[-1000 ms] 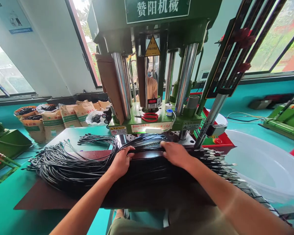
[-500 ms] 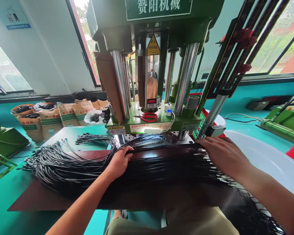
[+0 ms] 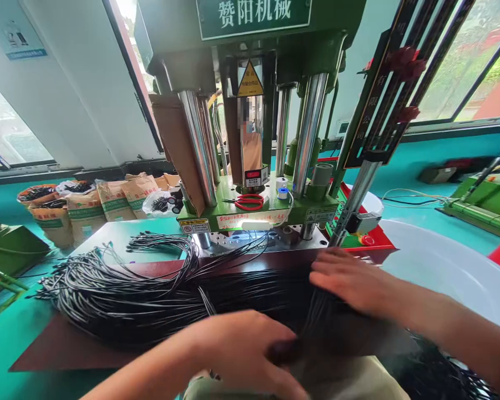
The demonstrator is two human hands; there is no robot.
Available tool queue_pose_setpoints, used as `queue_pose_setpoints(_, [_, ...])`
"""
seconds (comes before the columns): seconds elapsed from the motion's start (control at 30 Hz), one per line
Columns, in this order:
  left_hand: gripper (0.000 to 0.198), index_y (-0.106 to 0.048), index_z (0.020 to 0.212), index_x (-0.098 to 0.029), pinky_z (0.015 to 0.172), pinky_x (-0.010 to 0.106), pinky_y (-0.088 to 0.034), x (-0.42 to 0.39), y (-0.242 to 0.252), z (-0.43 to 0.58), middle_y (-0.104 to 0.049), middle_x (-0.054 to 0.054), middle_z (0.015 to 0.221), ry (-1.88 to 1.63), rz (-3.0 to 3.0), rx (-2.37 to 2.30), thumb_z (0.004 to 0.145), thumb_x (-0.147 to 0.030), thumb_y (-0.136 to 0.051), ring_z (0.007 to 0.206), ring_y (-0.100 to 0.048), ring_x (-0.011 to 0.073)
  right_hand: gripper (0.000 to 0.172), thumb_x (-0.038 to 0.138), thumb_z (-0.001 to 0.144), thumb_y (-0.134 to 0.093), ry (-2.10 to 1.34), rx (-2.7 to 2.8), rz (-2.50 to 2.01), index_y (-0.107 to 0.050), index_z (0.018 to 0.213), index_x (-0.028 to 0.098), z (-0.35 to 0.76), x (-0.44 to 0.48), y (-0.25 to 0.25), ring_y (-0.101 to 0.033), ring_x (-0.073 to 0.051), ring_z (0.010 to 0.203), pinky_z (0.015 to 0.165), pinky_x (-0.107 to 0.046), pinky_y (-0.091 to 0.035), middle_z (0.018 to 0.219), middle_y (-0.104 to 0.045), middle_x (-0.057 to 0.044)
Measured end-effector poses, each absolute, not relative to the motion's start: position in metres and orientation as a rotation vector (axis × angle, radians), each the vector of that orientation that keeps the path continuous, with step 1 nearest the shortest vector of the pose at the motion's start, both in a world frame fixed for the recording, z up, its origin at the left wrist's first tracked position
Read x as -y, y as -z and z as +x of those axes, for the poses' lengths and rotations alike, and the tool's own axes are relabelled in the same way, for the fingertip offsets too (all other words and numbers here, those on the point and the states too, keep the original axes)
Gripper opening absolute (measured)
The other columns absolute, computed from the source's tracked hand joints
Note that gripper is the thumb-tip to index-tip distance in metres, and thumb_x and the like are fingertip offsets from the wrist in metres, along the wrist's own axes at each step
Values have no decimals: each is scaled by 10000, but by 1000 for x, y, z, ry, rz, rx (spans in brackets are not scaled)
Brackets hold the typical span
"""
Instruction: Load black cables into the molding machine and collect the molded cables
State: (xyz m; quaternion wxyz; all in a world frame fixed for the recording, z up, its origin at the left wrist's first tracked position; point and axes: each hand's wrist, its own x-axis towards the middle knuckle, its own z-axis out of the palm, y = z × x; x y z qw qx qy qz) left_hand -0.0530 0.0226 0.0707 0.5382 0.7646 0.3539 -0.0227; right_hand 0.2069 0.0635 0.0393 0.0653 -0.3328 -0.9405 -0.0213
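Many thin black cables (image 3: 129, 303) lie bunched across a dark red board in front of me, their tipped ends fanned out at the left. Low in the middle, my left hand (image 3: 250, 347) is blurred, its thumb and fingers curled around a dark cable bundle. A strand of cables bends down behind that wrist. Farther right, my right hand (image 3: 354, 280) is closed over black cables near the board's right side, and a bundle slopes down from its fingers toward my left hand. The cable parts under both palms are hidden.
A green press (image 3: 254, 50) with steel columns stands behind the board (image 3: 45, 355). Red-handled pliers (image 3: 250, 201) rest on its ledge. A red emergency button (image 3: 366, 240) and a large white tub (image 3: 450, 261) are at right. Paper sacks (image 3: 83, 211) stand at back left.
My left hand has come down and right, toward my lap, from the back edge of the cables. My right hand has drawn nearer, and the stretched bundle is now bent downward between my hands.
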Motion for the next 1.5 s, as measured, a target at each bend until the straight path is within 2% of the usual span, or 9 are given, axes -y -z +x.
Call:
queue_pose_setpoints(0.1, [344,-584,770,-162,483,239,-389,-11,-35,-10,-575,1,607,-210,1127,-766,690,-483,-681,491,-520,117,235,62,837,-441,-2,2921,-841,-629,826,203,176,-52,-38,-563,-220,916,1071,-496,-253,813,-632,-50])
queue_pose_setpoints(0.17, [330,-555,831,-159,468,234,-396,-8,-12,4,-580,2,620,-433,808,-732,682,-412,-707,461,-509,101,280,84,809,-490,-127,2824,-860,-658,1001,198,177,-54,-38,-516,-247,1112,1116,-503,-199,1025,-647,-88])
queue_pose_setpoints(0.3, [294,-541,926,-137,467,205,-408,-7,5,3,-614,25,663,-615,620,-751,727,-283,-699,470,-528,84,519,201,861,-497,-674,2166,-1118,-450,1371,288,205,-75,-35,-400,-262,1304,1100,-489,-297,1410,-467,-64])
queue_pose_setpoints(0.4, [254,-550,942,-119,486,212,-437,-5,4,0,-635,54,705,-611,613,-755,766,-259,-667,500,-569,99,424,378,901,-517,-1116,1621,-1176,-494,1315,288,205,-81,-27,-515,-258,1215,1061,-474,-375,1320,-565,-59])
queue_pose_setpoints(0.53, [205,-567,907,-101,519,234,-469,-5,2,8,-651,81,766,-651,594,-788,766,-217,-661,531,-594,111,405,461,910,-500,-1419,1571,-1084,-535,1230,216,172,-65,-20,-621,-238,1054,971,-458,-466,1151,-645,-92])
queue_pose_setpoints(0.77, [180,-573,898,-94,550,233,-491,-8,-1,13,-661,103,804,-713,586,-804,782,-204,-653,582,-629,130,294,440,910,-519,-1469,1574,-991,-548,1097,215,171,-56,-28,-637,-225,1004,925,-443,-482,1081,-646,-78])
queue_pose_setpoints(0.93, [170,-588,908,-88,573,254,-518,-9,-1,12,-656,117,862,-661,595,-727,796,-203,-643,610,-645,142,253,443,928,-484,-1511,1565,-1018,-464,1090,249,177,-55,-23,-637,-205,917,734,-366,-531,1032,-633,-51])
queue_pose_setpoints(1.23, [223,-614,908,-76,630,278,-548,-8,-7,4,-609,61,734,-609,677,-733,708,-113,-704,638,-648,146,263,451,879,-566,-1517,1462,-1095,-542,1018,230,179,-52,-12,-422,-78,574,472,-200,-319,734,-504,41])
queue_pose_setpoints(1.5, [285,-523,808,-130,634,315,-555,-8,-6,9,-628,40,703,-642,662,-864,642,-127,-755,620,-672,181,283,450,839,-618,-1117,1633,-1177,-621,1025,237,181,-46,-22,-481,-116,584,552,-264,-419,739,-585,9])
